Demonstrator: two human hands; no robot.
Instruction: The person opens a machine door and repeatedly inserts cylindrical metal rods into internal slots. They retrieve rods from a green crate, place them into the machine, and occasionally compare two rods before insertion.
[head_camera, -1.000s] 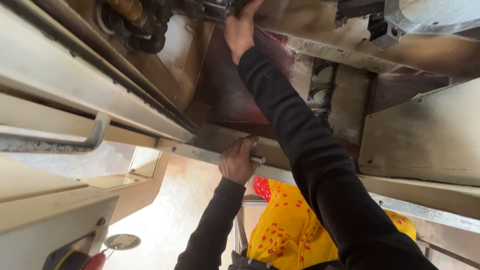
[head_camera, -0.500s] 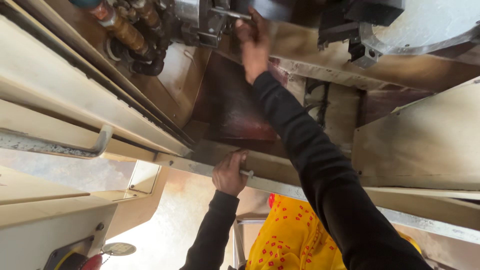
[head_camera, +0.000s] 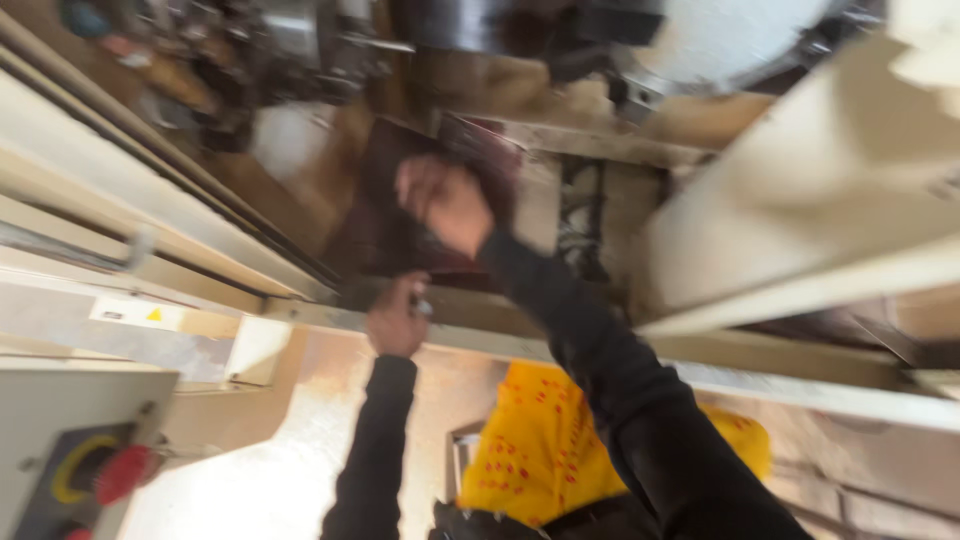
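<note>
Our single head camera, close over a machine opening

We look down past both sleeves into the machine bay (head_camera: 420, 230), floor (head_camera: 300, 440) beneath, frame blurred.

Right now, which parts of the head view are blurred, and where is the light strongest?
Head view: motion blur smears nearly everything, worst on the raised right hand and the dark metal machine parts above; the left hand on the pale metal ledge is soft too; the brightest light falls on the cream panel.
</note>
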